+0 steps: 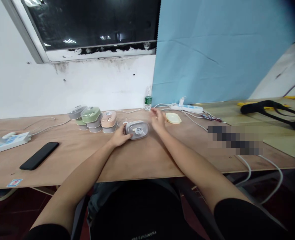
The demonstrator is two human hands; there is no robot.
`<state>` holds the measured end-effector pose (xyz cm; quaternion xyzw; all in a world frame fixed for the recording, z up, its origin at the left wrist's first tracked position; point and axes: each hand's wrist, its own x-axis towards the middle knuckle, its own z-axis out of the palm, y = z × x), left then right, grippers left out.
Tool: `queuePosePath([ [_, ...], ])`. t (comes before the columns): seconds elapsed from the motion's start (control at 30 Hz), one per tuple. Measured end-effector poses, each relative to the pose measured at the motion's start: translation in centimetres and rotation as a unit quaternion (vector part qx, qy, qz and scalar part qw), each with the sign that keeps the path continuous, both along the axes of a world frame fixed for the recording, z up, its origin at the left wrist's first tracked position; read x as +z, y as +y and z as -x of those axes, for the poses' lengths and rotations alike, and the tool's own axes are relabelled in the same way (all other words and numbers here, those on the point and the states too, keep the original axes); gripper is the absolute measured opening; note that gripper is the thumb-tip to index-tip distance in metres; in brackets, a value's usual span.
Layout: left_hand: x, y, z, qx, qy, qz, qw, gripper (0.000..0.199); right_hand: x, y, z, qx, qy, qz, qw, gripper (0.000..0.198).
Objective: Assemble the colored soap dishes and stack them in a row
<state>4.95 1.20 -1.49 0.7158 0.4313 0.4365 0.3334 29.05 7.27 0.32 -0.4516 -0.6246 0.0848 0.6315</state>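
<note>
A grey food container (141, 133) with a see-through lid and a small round label sits on the table in front of me. My left hand (121, 136) grips its left end, thumb on the lid and fingers around the side. Just off the container's right end is my right hand (158, 120), slightly blurred, fingers stretched out and apart, holding nothing. To the left stand stacked containers in grey (76, 112), green (90, 114) and pink (108, 119). Right of my right hand lies a pale yellow shallow lid or tray (173, 118).
A plastic bottle (148, 99) with a green label stands against the wall. White power strips (187, 108) and cables run along the back and left. A black phone (39, 156) lies front left. At right are a blurred-out dark item (234, 140) and a black frame-like object (270, 108).
</note>
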Motion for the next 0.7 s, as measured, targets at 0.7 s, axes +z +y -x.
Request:
queuePosePath([
  [0.7,-0.3,0.6,0.8,-0.01,0.032,0.01,0.999,0.073,-0.1,-0.6,-18.2,-0.557,0.147,0.155,0.803,0.032],
])
